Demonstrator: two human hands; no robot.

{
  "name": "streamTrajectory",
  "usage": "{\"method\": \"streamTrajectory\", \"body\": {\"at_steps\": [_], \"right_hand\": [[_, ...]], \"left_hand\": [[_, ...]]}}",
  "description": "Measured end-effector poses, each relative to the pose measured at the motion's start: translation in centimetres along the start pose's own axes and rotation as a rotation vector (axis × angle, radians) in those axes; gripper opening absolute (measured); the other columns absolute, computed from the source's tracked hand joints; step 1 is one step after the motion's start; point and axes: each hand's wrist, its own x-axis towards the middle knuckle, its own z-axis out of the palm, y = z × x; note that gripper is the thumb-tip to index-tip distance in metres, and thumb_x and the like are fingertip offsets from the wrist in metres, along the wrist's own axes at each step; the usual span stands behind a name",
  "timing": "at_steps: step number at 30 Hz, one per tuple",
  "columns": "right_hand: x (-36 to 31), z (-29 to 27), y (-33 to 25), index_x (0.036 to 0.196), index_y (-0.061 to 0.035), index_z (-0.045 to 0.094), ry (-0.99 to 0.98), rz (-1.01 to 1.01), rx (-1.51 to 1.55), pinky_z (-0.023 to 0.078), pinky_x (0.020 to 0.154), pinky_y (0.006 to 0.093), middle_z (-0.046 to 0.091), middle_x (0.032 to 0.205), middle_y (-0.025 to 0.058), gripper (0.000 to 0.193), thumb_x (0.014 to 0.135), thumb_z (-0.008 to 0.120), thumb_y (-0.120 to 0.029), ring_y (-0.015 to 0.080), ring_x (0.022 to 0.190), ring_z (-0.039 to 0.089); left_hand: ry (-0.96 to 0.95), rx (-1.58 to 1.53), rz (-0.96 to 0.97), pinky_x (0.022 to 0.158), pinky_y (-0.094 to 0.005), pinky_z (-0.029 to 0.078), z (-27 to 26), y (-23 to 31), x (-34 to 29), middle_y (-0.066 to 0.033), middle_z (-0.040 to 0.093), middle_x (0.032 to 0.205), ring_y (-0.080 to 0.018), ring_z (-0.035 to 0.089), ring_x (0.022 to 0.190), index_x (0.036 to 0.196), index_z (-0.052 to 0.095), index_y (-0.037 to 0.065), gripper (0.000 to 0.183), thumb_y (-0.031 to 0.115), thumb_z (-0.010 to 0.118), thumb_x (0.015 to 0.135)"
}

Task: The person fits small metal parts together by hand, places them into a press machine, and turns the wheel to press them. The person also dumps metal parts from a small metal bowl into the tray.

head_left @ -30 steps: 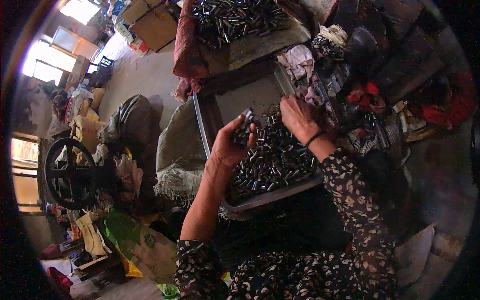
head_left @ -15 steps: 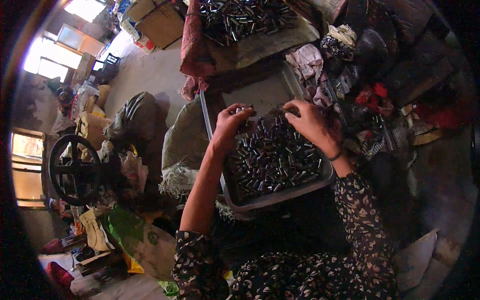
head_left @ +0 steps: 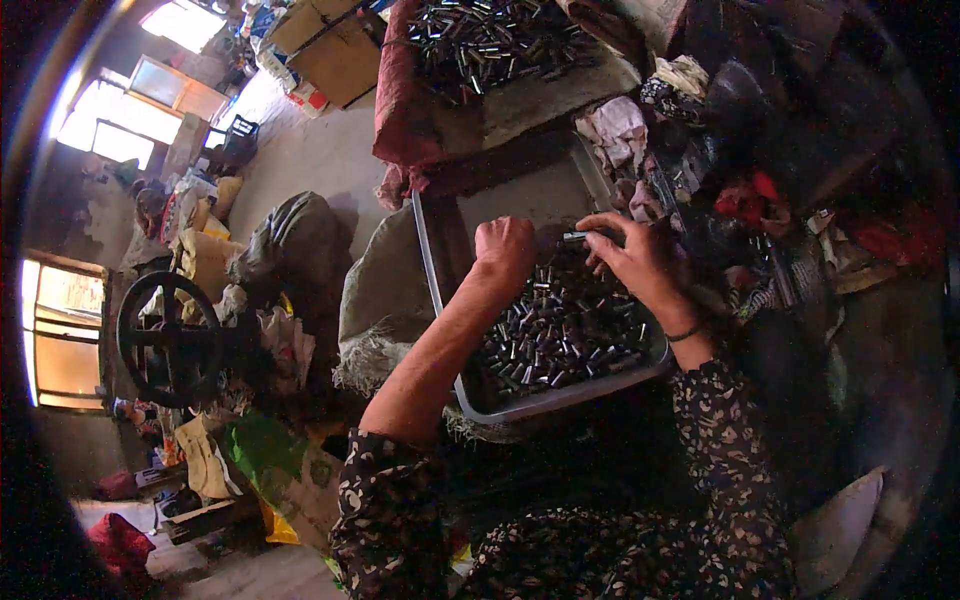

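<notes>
Since half a second ago, the person's left hand (head_left: 505, 248) has rolled over and moved inward, its knuckles now facing up. Its fingers are curled into a fist, and what it may be holding is hidden. Just to its right, the right hand (head_left: 632, 255) appears to pinch a small metal tube (head_left: 575, 237) between thumb and forefinger, the other fingers loosely bent. The tube sits in the gap between the two hands, touching the right, apart from the left. Its long axis runs roughly sideways, one end pointing toward the left fist. Both hands hang over a grey tray (head_left: 530, 195); nearer the person, inside it, lies a heap of similar tubes (head_left: 560, 340), pointing every which way.
</notes>
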Motion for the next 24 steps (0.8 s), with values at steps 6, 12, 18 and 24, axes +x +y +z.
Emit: {"method": "streamTrajectory", "body": {"at_steps": [6,12,18,24], "right_hand": [[0.3,0.0,0.9,0.101,0.0005,0.054,0.009,-0.033,0.045,0.045,0.052,0.0207,0.059,0.083,0.0049,0.02,0.082,0.053,-0.006,0.0089,0.061,0.056],[0.0,-0.2,0.1,0.096,0.0005,0.053,0.084,-0.038,0.08,0.046,0.052,0.0228,0.058,0.079,0.0051,0.018,0.081,0.054,-0.008,0.0094,0.061,0.055],[0.2,1.5,0.1,0.09,-0.0012,0.054,0.115,-0.117,0.041,0.044,0.053,0.0253,0.056,0.07,0.0041,0.016,0.078,0.056,-0.012,0.0093,0.057,0.053],[0.2,1.3,0.5,0.086,-0.0015,0.054,0.108,-0.115,-0.013,0.043,0.05,0.0256,0.056,0.066,0.0034,0.013,0.08,0.056,-0.013,0.0095,0.052,0.053]], "left_hand": [[0.09,0.238,0.148,0.061,-0.0335,0.05,0.8,0.5,0.1,-0.0104,0.062,0.076,-0.0236,0.062,0.072,0.078,0.064,0.007,0.021,0.026,0.058,0.076],[-0.123,-0.913,-0.168,0.06,-0.0273,0.048,-0.7,-0.5,-1.4,-0.0116,0.06,0.077,-0.0133,0.058,0.073,0.08,0.061,-0.001,0.014,0.011,0.057,0.073],[-0.025,-1.676,0.221,0.062,-0.0208,0.046,3.7,-2.6,-3.4,-0.0041,0.058,0.083,-0.0084,0.055,0.073,0.097,0.054,0.003,0.021,0.011,0.055,0.078],[-0.323,-2.12,-0.136,0.054,-0.0215,0.047,1.1,-0.7,-4.6,-0.0023,0.058,0.083,-0.0094,0.057,0.072,0.101,0.052,0.005,0.023,0.014,0.054,0.08]]}}
